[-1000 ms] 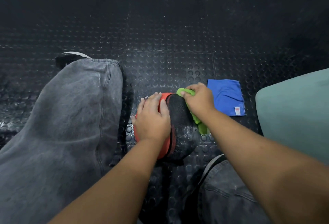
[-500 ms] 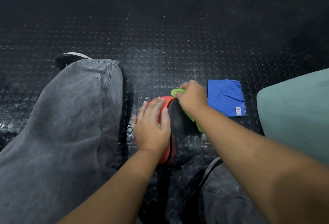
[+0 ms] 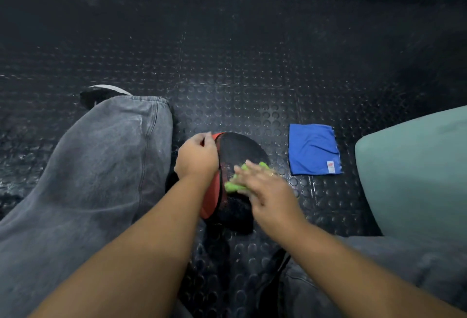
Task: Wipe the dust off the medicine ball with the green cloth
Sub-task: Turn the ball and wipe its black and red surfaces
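Observation:
A red and black medicine ball (image 3: 238,151) sits on the studded black floor between my legs. My left hand (image 3: 197,157) rests on its red left side, fingers curved over the top edge. The green cloth (image 3: 233,185) lies bunched on the ball's black near face, mostly covered by my right hand (image 3: 262,186), which presses it against the ball with blurred, fairly straight fingers.
A folded blue cloth (image 3: 313,149) lies on the floor to the right of the ball. A pale green cushion (image 3: 414,171) fills the right edge. My grey trouser leg (image 3: 101,171) and a dark shoe (image 3: 101,94) lie to the left.
My right hand has swept the green cloth from the ball's far top down to its near face. My left hand has shifted slightly up the red side.

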Tool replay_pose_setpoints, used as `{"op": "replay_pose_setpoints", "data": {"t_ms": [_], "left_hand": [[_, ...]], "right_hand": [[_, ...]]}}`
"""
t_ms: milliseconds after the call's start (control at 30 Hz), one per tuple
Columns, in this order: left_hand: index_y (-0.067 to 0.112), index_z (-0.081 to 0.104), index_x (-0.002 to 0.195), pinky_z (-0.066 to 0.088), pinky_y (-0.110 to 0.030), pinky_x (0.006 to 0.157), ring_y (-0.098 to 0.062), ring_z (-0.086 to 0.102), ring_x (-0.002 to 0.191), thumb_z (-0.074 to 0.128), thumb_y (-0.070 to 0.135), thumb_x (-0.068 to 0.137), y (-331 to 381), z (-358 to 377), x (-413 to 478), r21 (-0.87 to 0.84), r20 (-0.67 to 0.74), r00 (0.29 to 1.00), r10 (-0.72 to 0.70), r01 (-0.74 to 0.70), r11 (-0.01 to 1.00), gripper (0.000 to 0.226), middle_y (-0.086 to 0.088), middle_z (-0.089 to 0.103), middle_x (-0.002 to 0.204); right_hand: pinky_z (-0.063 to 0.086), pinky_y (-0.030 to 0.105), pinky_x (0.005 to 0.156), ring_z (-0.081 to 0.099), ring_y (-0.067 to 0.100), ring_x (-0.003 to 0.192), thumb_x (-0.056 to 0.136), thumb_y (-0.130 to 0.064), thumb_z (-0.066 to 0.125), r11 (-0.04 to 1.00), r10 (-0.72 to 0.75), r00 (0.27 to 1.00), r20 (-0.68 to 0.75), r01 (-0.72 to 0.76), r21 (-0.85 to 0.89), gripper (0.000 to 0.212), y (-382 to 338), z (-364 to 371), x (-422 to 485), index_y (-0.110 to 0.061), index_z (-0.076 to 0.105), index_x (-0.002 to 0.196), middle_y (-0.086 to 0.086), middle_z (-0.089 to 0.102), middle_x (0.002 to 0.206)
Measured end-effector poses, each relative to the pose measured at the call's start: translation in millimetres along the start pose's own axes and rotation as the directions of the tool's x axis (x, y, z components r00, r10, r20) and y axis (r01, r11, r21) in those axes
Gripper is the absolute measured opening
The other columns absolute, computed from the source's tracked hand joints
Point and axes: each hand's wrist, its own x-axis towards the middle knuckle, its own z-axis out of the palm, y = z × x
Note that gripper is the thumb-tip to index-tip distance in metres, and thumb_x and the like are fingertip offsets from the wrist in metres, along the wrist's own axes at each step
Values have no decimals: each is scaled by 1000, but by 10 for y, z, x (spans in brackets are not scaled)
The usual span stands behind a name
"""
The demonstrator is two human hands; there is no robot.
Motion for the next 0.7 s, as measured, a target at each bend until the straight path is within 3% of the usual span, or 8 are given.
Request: {"op": "replay_pose_setpoints", "data": {"t_ms": [33, 100, 167, 267, 367, 467, 567, 700], "left_hand": [[33, 71, 106, 45, -47, 103, -17, 53, 91, 44, 43, 103, -30, -21, 12, -11, 2, 1000, -16, 16, 1000, 29, 15, 59, 86], [33, 66, 105, 42, -52, 106, -22, 55, 101, 40, 39, 103, -93, -79, 38, -34, 10, 998, -58, 58, 998, 27, 9, 63, 100], [30, 61, 110, 38, -53, 108, -30, 54, 117, 35, 32, 102, -141, -163, 55, 2, 9, 995, -98, 98, 995, 28, 2, 62, 126], [36, 57, 124, 30, -53, 107, -30, 41, 132, 37, 36, 105, -187, -281, 23, 170, 13, 1000, 8, -11, 985, 28, 8, 49, 142], [46, 58, 130, 26, -55, 116, -17, 34, 142, 36, 52, 100, -256, -295, -10, 133, 144, 932, 332, -351, 927, 38, 19, 50, 145], [43, 61, 133, 31, -47, 118, -10, 42, 141, 31, 56, 93, -330, -179, 8, -20, 142, 919, 367, -368, 930, 52, 18, 55, 145], [38, 59, 137, 32, -43, 118, -9, 42, 141, 26, 55, 93, -325, -114, -32, -16, 128, 921, 367, -369, 929, 58, 17, 53, 147], [28, 55, 141, 29, -42, 120, -10, 42, 139, 25, 44, 98, -344, -125, -73, 20, 82, 924, 373, -375, 927, 55, 12, 51, 148]], "right_hand": [[42, 40, 107, 57, 12, 120, 86, -4, 56, 995, 39, 999, -11, -38, 89, 36, 22, -67, -77, -24, 70, 113, -5, 66, 122], [50, 20, 91, 62, -4, 101, 92, -11, 61, 930, 226, 965, -132, -174, 322, 30, 17, -252, -86, -30, 68, 113, -10, 69, 110], [43, 2, 74, 60, -15, 85, 94, -24, 59, 852, 406, 862, -304, -237, 467, 23, 23, -428, 55, -31, 67, 113, -17, 68, 96], [42, 4, 81, 57, -14, 89, 96, -33, 54, 849, 483, 751, -450, -275, 451, 28, 64, -530, 239, -26, 64, 120, -19, 66, 100], [39, 25, 107, 49, 1, 125, 99, -33, 49, 917, 290, 891, -349, -154, 368, 29, -78, -227, 152, -46, 55, 124, -9, 56, 136], [14, 41, 120, 12, 12, 148, 100, -38, 35, 1000, 18, 997, -71, -19, -12, 40, -181, 279, 66, -40, 43, 139, -7, 22, 158], [5, 49, 118, 3, 18, 149, 97, -45, 27, 979, 35, 999, -18, -38, -199, 48, -106, 418, 209, -36, 38, 142, -7, 12, 161], [23, 45, 116, 22, 20, 145, 98, -48, 26, 975, 140, 990, -18, -141, -169, 48, -8, 290, 588, -32, 41, 142, -5, 27, 157]]}}
